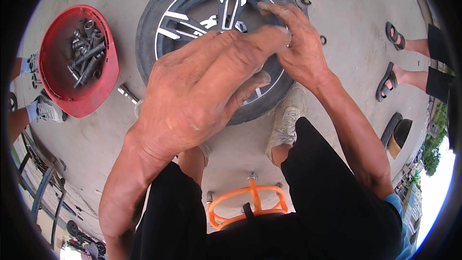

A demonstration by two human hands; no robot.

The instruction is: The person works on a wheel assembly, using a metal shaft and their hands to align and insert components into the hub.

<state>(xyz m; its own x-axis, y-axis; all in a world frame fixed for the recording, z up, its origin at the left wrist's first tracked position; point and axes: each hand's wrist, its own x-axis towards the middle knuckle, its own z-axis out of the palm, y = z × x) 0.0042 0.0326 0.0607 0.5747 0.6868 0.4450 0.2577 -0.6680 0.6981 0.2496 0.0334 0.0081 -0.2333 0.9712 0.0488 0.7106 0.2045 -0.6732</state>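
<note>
A black tyre (pixel 149 29) on a silver-and-black alloy wheel (pixel 230 7) lies flat before me. My left hand (pixel 202 86) arches over its middle, fingers bent and closed toward my right hand, hiding much of the hub. My right hand (pixel 303 53) is curled at the wheel's right side, its fingertips near the rim. Both hands seem to grip something between them that I cannot make out behind my left fingers. A metal socket tool (pixel 127 94) lies on the concrete left of the tyre.
A red hard hat (pixel 57 77) holding several sockets (pixel 86 53) lies at left. Another person's sandalled feet (pixel 387 84) are at right, someone's sneakers (pixel 50 110) at left. An orange-framed stool (pixel 248 188) is under me. Metal frames (pixel 38 192) stand lower left; dark round objects (pixel 392 130) lie right.
</note>
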